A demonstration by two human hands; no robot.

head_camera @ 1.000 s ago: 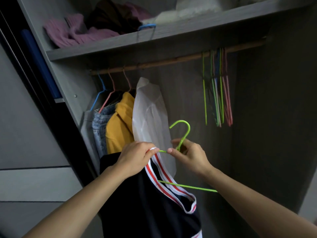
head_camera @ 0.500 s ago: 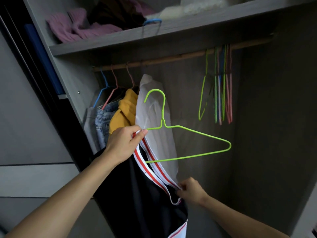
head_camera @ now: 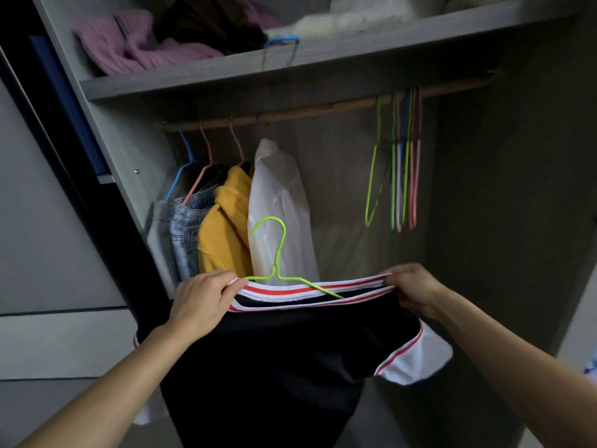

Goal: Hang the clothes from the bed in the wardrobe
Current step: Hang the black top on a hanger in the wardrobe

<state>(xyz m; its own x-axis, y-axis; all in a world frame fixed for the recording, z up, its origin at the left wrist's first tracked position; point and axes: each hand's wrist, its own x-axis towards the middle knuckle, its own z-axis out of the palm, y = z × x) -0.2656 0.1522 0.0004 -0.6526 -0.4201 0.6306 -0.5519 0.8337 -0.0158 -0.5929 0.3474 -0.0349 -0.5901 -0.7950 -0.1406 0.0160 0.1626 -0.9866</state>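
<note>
Head view: the wardrobe [head_camera: 323, 56] rail [head_camera: 323, 109] at twelve o'clock carries hung clothes [head_camera: 223, 227]. The left hand [head_camera: 202, 302] and right hand [head_camera: 413, 289] each pinch the striped collar [head_camera: 307, 287] of the shirt [head_camera: 290, 367], with a green hanger [head_camera: 275, 270] inside it.

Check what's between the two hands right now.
Head view: the dark shirt's striped collar stretched between left hand and right hand, green hanger poking up through it.
</note>
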